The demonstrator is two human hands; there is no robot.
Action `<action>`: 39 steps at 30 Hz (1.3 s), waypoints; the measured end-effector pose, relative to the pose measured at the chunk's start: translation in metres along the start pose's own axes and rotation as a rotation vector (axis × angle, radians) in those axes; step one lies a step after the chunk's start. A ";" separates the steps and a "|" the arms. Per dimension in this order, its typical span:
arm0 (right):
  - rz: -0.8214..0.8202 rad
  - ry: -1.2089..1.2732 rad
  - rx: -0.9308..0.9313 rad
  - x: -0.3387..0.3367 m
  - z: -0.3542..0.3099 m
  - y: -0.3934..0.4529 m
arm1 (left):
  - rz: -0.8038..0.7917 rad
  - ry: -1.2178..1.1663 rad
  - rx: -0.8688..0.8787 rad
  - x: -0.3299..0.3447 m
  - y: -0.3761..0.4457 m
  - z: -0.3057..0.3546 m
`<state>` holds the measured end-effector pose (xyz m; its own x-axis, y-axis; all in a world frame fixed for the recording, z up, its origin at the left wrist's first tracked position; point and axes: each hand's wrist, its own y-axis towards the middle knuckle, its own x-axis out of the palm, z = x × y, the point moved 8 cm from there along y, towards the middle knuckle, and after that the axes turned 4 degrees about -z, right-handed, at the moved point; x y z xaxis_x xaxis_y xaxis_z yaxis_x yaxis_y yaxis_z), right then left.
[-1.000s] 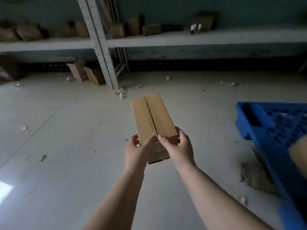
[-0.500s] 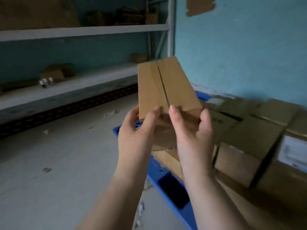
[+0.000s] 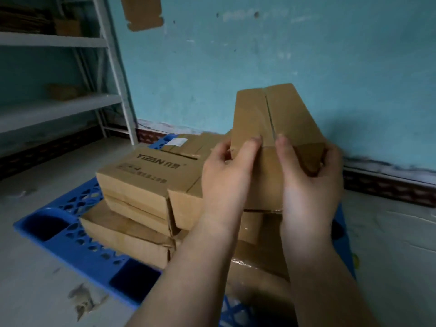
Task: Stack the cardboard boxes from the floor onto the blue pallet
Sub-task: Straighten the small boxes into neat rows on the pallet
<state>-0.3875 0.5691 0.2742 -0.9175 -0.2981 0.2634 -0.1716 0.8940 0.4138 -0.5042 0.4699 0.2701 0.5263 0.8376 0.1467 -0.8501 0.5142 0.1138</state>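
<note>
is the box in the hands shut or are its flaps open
Shut. On the held box both top flaps lie flat, meeting along a narrow centre seam; whether it is taped, cannot tell.

Wall (image 3: 271, 55): painted light blue-green, scuffed and marked; a flat piece of brown cardboard (image 3: 143, 11) is fixed near its top.
Skirting (image 3: 389, 185): dark patterned band along the foot of the wall.
Floor (image 3: 35, 291): pale grey, smooth, with small bits of debris.
Shelving (image 3: 56, 107): grey metal rack at left, perforated uprights, two shelves visible, dim brown items on both.
Light: dim, even.
</note>
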 end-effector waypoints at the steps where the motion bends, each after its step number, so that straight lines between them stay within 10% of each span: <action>1: 0.029 -0.038 0.005 -0.015 0.001 0.005 | -0.029 -0.006 -0.027 0.014 -0.002 -0.006; 12: 0.007 -0.350 0.206 -0.100 0.098 -0.012 | -0.204 0.090 -0.291 0.068 -0.016 -0.133; 26: -0.130 -0.352 0.512 -0.071 0.140 -0.008 | 0.055 0.576 0.018 0.042 0.009 -0.115; 39: -0.287 -0.390 0.334 -0.033 -0.198 0.119 | -0.010 0.273 -0.736 -0.010 0.000 0.089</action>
<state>-0.3071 0.6191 0.4872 -0.8710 -0.4550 -0.1853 -0.4783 0.8716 0.1077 -0.5076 0.4446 0.3557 0.5917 0.7988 -0.1082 -0.6899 0.4323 -0.5807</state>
